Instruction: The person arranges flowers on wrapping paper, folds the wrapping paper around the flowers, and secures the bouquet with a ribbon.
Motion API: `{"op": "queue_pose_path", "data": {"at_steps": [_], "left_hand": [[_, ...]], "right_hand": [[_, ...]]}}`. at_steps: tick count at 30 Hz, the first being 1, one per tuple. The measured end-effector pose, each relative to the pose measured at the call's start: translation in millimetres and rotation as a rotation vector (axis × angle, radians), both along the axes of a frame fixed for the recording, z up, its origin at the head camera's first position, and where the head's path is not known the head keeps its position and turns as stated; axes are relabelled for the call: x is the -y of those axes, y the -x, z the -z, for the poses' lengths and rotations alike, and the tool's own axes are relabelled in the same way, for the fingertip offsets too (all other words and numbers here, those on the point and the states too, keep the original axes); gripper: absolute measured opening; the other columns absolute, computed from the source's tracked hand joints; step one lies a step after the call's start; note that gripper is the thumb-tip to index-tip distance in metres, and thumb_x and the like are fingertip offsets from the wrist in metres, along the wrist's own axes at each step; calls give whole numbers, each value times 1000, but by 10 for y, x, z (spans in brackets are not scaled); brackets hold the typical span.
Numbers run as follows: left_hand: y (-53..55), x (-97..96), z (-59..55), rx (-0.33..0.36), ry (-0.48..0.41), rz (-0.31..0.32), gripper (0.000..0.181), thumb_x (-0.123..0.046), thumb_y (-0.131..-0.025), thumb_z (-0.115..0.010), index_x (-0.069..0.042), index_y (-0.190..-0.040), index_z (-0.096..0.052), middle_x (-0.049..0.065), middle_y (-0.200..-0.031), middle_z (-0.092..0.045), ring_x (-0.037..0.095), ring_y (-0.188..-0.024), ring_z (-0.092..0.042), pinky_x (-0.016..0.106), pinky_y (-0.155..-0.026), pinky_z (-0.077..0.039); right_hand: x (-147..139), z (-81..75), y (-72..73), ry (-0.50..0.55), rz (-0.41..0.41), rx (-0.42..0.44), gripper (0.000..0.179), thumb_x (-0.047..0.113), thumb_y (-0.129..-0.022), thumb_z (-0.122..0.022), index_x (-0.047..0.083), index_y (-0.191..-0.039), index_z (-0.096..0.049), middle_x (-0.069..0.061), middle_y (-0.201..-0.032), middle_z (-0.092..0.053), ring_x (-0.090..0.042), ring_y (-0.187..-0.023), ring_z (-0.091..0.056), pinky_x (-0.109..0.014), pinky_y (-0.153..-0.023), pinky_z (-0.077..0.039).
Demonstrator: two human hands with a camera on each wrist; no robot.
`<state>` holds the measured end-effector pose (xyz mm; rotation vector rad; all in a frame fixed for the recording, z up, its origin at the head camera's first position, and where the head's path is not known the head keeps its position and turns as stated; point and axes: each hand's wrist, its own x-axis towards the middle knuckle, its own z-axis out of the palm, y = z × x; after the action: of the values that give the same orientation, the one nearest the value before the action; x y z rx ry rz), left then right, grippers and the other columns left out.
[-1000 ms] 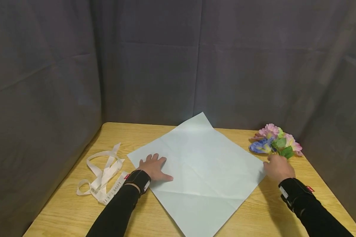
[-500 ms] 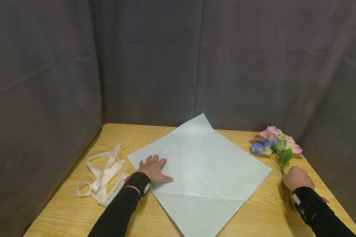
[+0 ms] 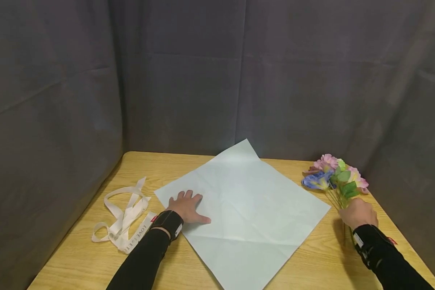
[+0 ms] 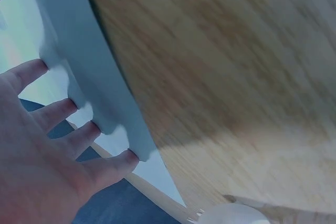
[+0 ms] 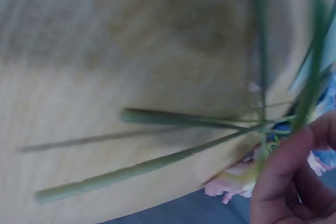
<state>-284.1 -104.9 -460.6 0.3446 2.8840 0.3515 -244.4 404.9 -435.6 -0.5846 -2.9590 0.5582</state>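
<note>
At centre left of the head view, the left hand [image 3: 185,208] lies with fingers and thumb spread near the left corner of a pale blue sheet of paper [image 3: 253,205], its forearm slanting up from the bottom edge. In the left wrist view its fingertips [image 4: 127,160] touch the sheet. At the right of the head view, the right hand [image 3: 359,214] curls round and pinches the stems [image 5: 100,183] of a pink and blue flower bouquet [image 3: 335,175], its forearm entering from the lower right corner. The blossoms lie above this hand. A white lettered ribbon [image 3: 124,226] lies loosely looped at left on the wooden bench [image 3: 76,262]
</note>
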Motion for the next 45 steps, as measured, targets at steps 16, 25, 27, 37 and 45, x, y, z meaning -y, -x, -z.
{"op": "queue_pose_path", "data": {"at_steps": [16,25,27,37,45], "left_hand": [[75,-19,-9,7,13,-8,102,-69,-70,-81,-17,-150,-46,17,-149,-42,43,-136,-38,71,-101,-37],[71,-60,-29,16,75,-26,106,-70,-67,-82,-20,-153,-45,16,-153,-39,41,-136,-38,66,-95,-43],[53,-72,-75,18,78,-28,105,-70,-68,-82,-20,-152,-45,16,-152,-39,40,-135,-39,66,-95,-44],[1,-77,-147,33,74,-39,105,-67,-68,-84,-20,-153,-45,17,-149,-40,37,-131,-40,66,-99,-41],[14,-89,-170,42,83,-34,104,-67,-70,-82,-21,-154,-44,17,-148,-40,37,-130,-40,66,-100,-40]], "right_hand": [[298,-446,192,139,103,-294,37,27,-91,-65,-7,-75,-62,-15,-64,-53,-39,-70,-55,-47,-58,-46],[592,-539,301,122,27,-455,35,20,-93,-59,-2,-67,-64,-8,-55,-49,-32,-61,-53,-43,-58,-41],[686,-556,334,111,-11,-497,34,19,-93,-59,-2,-68,-65,-9,-55,-52,-30,-55,-51,-40,-54,-40],[1429,-455,440,170,-166,-563,22,15,-89,-64,-2,-76,-70,-11,-64,-64,-26,-56,-56,-35,-54,-41],[1985,-365,470,267,-219,-489,18,16,-87,-67,0,-82,-72,-10,-70,-67,-28,-65,-62,-40,-63,-46]]}}
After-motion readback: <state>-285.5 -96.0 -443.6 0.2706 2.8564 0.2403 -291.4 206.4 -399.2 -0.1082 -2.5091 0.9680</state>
